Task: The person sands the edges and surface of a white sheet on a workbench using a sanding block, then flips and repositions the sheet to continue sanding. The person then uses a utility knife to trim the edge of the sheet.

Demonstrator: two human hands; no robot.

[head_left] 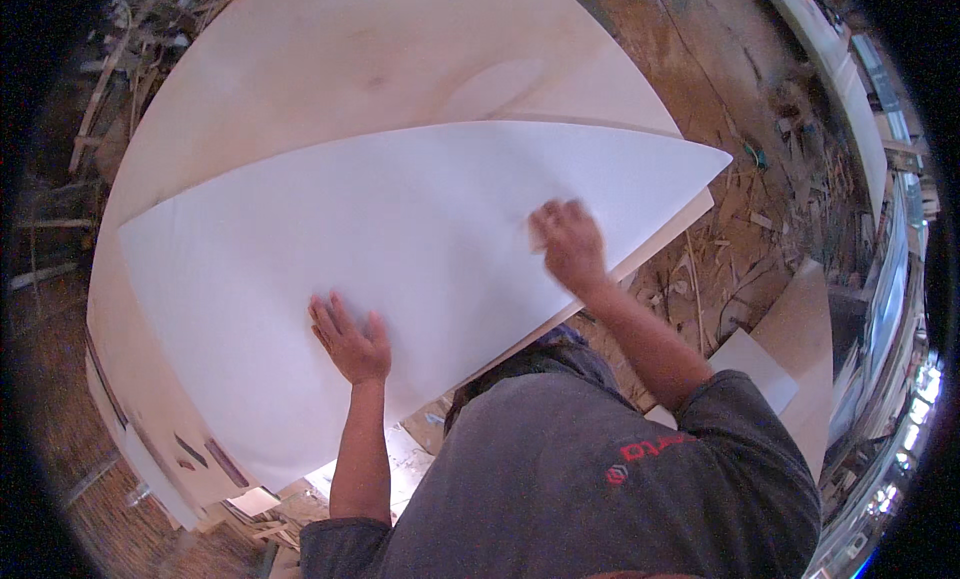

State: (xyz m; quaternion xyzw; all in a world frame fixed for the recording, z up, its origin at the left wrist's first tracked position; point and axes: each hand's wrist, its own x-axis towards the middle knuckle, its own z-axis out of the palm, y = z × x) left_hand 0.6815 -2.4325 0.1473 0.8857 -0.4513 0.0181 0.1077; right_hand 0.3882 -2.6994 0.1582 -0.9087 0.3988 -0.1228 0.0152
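Observation:
A large white sheet [420, 219] lies across a wide tan board [330, 69], its right end coming to a point. On the sheet's lower left part, my left hand [350, 341] rests flat with its fingers apart. Farther right, near the sheet's near edge, my right hand [575, 251] is closed against the white surface, its fingers smeared by motion. Something pale seems to show at its fingertips, too blurred to name.
Wood scraps [690, 289] litter the dirt floor to the right. Flat panels [800, 329] lean beyond them. At lower left, a dark-handled tool [226, 463] lies on the board near its edge. Stacked wooden strips [100, 99] stand at the far left.

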